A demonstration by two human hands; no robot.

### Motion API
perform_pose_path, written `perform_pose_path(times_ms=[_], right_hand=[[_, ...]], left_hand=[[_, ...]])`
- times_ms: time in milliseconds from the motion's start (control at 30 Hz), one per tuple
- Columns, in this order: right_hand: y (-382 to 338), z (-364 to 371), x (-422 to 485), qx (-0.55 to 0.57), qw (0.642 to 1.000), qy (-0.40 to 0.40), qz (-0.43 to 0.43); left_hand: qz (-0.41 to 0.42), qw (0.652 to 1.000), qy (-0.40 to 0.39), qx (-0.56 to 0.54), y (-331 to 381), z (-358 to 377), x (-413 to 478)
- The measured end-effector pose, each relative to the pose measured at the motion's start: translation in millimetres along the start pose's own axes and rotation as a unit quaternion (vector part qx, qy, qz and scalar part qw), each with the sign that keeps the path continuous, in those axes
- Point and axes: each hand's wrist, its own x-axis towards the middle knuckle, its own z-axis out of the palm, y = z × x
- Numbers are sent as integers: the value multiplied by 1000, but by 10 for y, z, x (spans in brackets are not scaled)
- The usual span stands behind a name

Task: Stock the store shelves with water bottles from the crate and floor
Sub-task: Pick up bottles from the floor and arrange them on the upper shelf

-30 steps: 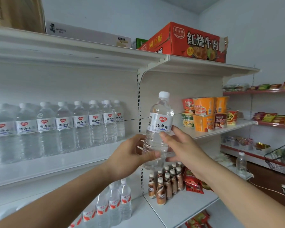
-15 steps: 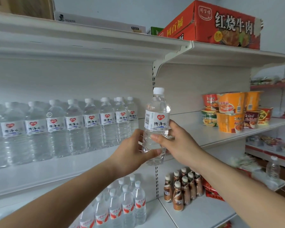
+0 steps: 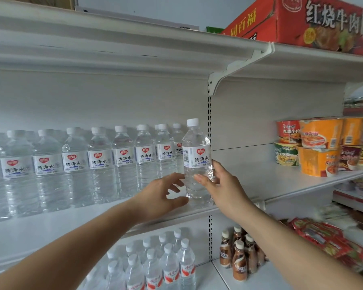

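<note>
1. Bright, soft, even light fills the white metal shelving (image 3: 260, 181); shadows are faint, greyest beneath its top board.
2. Small glints sit on the clear plastic water bottle (image 3: 196, 162), whose label reads sharply.
3. Wide-angle distortion bows the shelving's edges towards the borders.
4. The red snack packets (image 3: 323, 237) at lower right are blurred.

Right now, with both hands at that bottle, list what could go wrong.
1. The bottle, held by the right hand, stands close to the front edge of the shelf; let go there, a nudge might tip it onto the small bottles below.
2. The left hand is spread beside the row of bottles; a careless pull back could topple the nearest ones.
</note>
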Motion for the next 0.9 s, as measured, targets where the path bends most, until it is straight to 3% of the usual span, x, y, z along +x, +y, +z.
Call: perform_pose_path(times_ms=[233, 500, 700, 900], right_hand=[[142, 134, 227, -56, 998, 14, 14], [303, 338, 351, -178, 979, -61, 78], [53, 635, 552, -148, 984, -42, 92], [383, 512, 693, -63, 994, -36, 84]], left_hand=[[-66, 994, -3, 92, -405, 98, 318], [-88, 992, 18, 83, -587, 162, 424], [-44, 996, 38, 61, -621, 162, 401], [3, 999, 41, 7, -570, 152, 362]])
